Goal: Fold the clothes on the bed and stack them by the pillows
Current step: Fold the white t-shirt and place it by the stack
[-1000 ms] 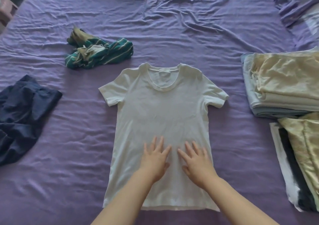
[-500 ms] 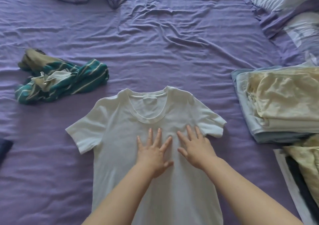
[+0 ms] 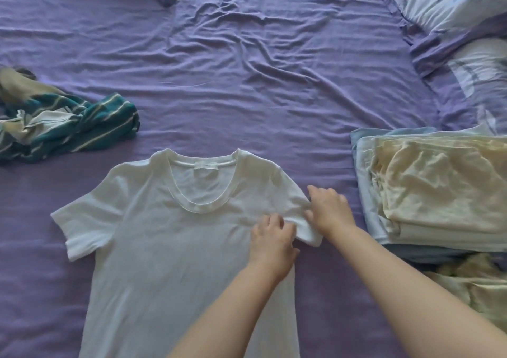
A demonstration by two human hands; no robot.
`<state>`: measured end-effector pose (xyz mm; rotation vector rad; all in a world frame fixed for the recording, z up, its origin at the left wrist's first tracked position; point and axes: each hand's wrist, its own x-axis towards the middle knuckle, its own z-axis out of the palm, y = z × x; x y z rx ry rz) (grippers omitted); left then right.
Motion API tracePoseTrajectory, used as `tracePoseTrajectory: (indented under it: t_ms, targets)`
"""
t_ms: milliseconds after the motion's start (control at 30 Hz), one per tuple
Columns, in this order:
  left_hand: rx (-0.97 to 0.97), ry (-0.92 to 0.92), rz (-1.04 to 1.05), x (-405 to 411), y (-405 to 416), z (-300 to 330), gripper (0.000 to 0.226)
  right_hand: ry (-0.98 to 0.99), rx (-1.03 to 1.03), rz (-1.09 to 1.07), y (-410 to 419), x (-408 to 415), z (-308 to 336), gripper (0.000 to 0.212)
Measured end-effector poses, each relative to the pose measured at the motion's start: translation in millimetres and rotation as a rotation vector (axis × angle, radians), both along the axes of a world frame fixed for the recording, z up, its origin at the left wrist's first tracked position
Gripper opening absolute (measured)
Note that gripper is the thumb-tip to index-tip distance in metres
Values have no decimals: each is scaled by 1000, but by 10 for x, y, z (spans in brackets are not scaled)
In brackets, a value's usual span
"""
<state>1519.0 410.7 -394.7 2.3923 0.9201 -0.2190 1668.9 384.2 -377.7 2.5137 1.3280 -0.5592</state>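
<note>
Both hands pinch one sleeve: the left hand (image 3: 270, 237) and right hand (image 3: 327, 209) grip the white T-shirt (image 3: 175, 248), spread flat (neck up) at the bed's (image 3: 247, 69) near edge; folded stack (image 3: 439, 193) beside pillows (image 3: 452, 14), right edge

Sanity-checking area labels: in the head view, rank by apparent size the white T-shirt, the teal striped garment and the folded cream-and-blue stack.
1. White short-sleeved T-shirt, spread flat, clearly largest, though nearest the camera and cut by the bottom edge.
2. Folded cream-and-pale-blue stack, cut by the right edge.
3. Crumpled teal striped garment, cut by the left edge, so its true extent is unsure.
</note>
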Motion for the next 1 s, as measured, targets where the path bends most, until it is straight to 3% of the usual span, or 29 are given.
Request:
tracePoseTrajectory:
  t_ms: [133,233,333,400,467,567,700,800,867,1000]
  targets:
    - [-214,-57,145,89,9,-50,40,179,207,-164,49,56,122,11]
    - [-551,-228,500,32,215,60,34,241,262,-171,162,-65,275,11]
    - [-926,-350,873,-31,529,278,24,675,369,-336,340,-301,376,19]
    - [-1013,-337,895,-89,721,370,36,921,406,-472,414,-424,390,21]
    - [-991,-298,867,-135,825,397,42,951,381,-460,406,-481,371,27]
    - [-868,-233,821,-174,841,344,41,829,355,-332,320,-509,304,34]
    - [-486,-147,674,-221,891,232,37,724,365,-313,180,-514,250,36]
    - [-325,-124,561,-254,950,194,35,834,279,-292,66,-619,193,36]
    - [-225,-134,466,-301,954,165,35,779,239,-130,6,-721,157,33]
    - [34,-56,201,-538,853,70,36,300,207,410,-135,-887,36,25]
